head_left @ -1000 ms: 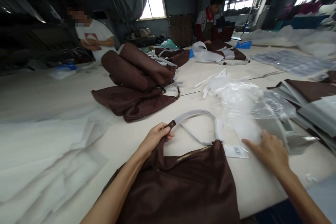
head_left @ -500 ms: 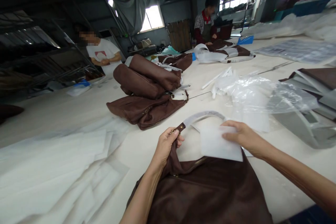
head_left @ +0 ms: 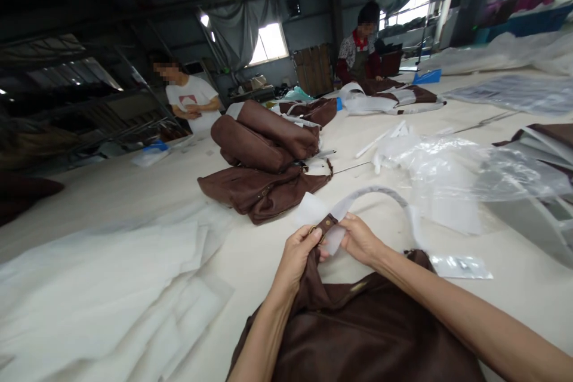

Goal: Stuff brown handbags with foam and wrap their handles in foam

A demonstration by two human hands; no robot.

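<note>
A dark brown handbag (head_left: 385,328) lies in front of me at the table's near edge. Its strap (head_left: 380,191), wrapped in pale covering, arches up behind the opening. My left hand (head_left: 301,253) is closed on the strap's brown end tab (head_left: 329,224), by a metal ring. Close beside it, my right hand (head_left: 358,240) pinches a small white sheet (head_left: 335,242), which passes behind the tab; part of the sheet (head_left: 311,208) shows on the far side. A small clear packet (head_left: 463,267) lies at the bag's right.
Several brown bags (head_left: 268,143) are piled beyond my hands. White sheets (head_left: 102,286) spread over the table at left; crumpled clear plastic (head_left: 447,161) lies at right. Two people, one in a white T-shirt (head_left: 194,98) and one in an apron (head_left: 360,62), stand across the table.
My right hand has moved left with the white sheet, from above the bag's opening to the strap's end tab. My left hand keeps its hold. The clear packet now shows more fully.
</note>
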